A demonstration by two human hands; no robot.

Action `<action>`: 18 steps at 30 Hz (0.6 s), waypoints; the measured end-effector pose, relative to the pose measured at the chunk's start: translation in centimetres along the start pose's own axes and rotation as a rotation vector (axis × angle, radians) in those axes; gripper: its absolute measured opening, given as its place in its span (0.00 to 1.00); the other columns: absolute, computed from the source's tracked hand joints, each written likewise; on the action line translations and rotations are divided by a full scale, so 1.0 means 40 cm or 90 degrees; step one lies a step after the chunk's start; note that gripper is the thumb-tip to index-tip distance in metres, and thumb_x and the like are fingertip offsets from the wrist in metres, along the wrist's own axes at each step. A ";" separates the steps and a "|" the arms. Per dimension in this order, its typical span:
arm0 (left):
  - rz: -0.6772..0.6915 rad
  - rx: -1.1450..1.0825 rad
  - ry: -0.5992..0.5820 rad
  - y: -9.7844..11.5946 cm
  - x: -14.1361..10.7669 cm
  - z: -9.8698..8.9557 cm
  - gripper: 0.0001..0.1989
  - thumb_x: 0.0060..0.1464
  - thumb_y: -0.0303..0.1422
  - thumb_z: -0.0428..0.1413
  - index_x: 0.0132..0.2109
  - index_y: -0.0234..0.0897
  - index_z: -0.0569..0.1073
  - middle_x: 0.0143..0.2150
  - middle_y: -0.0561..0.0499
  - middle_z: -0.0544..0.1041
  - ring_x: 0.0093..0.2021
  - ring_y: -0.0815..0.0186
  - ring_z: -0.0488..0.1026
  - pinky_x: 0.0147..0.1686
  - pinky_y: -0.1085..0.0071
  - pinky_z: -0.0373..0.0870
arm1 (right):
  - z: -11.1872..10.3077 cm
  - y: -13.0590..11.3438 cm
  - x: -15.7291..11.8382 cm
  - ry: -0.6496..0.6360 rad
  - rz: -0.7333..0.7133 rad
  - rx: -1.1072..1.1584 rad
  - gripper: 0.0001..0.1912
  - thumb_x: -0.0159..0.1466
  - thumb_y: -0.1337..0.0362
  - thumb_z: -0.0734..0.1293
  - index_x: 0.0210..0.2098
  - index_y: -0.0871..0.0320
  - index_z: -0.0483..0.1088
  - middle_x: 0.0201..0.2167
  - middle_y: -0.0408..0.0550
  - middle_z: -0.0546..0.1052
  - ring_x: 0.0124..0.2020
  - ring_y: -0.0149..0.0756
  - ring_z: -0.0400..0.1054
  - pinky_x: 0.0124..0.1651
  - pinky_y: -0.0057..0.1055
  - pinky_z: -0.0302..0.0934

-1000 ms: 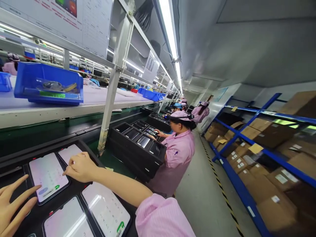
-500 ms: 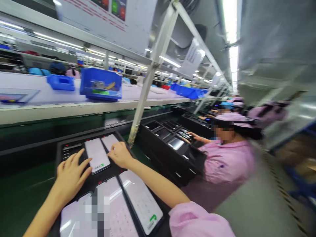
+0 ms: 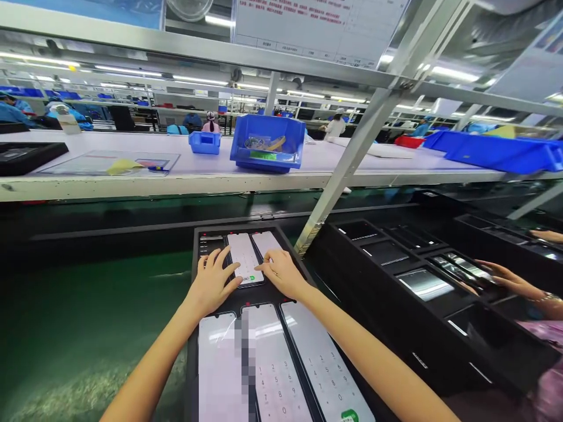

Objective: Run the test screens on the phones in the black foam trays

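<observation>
A black tray (image 3: 233, 298) holds two rows of smartphones with lit screens. My left hand (image 3: 213, 282) is spread open over the far row, its thumb and fingers at the near left part of the middle phone (image 3: 243, 249). Curled, my right hand (image 3: 284, 274) has a fingertip at that phone's lower right edge and nothing visible in its grasp. Behind it, the far right phone (image 3: 265, 240) is partly hidden. A dark menu shows on the far left phone (image 3: 211, 243). Number keypads appear on the near middle phone (image 3: 275, 357) and near right phone (image 3: 325, 363).
A slanted metal post (image 3: 352, 164) rises just behind the tray's right side. To the right, a co-worker's hand (image 3: 512, 281) is over another black tray (image 3: 360, 299) of phones. Blue bins (image 3: 268, 140) stand on the white shelf (image 3: 176, 184) beyond.
The view has swung left, so the tray sits nearer the middle and the co-worker is mostly out of frame. Both my hands stay around the far middle phone.
</observation>
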State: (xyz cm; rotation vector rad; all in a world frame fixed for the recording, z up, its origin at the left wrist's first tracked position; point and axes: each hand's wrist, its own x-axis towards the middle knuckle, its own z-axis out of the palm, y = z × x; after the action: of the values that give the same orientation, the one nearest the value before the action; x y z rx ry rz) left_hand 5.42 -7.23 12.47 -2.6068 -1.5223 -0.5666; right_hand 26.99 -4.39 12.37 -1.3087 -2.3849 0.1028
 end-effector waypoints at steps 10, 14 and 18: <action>0.022 -0.004 -0.050 -0.001 0.007 0.000 0.18 0.62 0.41 0.41 0.49 0.47 0.73 0.63 0.44 0.58 0.60 0.48 0.54 0.54 0.46 0.53 | -0.006 -0.005 0.001 -0.008 0.010 -0.020 0.23 0.66 0.66 0.51 0.34 0.50 0.77 0.30 0.47 0.66 0.37 0.36 0.61 0.46 0.37 0.53; 0.013 0.011 -0.040 0.000 0.008 0.000 0.19 0.62 0.41 0.41 0.52 0.45 0.70 0.63 0.42 0.57 0.61 0.50 0.54 0.55 0.48 0.54 | -0.011 -0.010 0.002 -0.021 0.014 -0.027 0.23 0.67 0.65 0.49 0.39 0.50 0.76 0.32 0.48 0.67 0.38 0.37 0.61 0.47 0.38 0.54; -0.002 0.017 -0.041 0.000 0.007 0.003 0.20 0.62 0.42 0.41 0.54 0.43 0.69 0.63 0.41 0.57 0.61 0.49 0.54 0.55 0.48 0.54 | -0.011 -0.015 0.000 -0.027 0.013 -0.033 0.23 0.68 0.61 0.48 0.48 0.50 0.71 0.42 0.51 0.68 0.47 0.40 0.60 0.52 0.42 0.52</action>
State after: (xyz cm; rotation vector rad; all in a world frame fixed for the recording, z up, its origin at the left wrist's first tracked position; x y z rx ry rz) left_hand 5.57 -6.96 12.47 -2.6273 -1.5423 -0.4625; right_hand 26.70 -4.78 12.90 -1.3682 -2.4251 0.0751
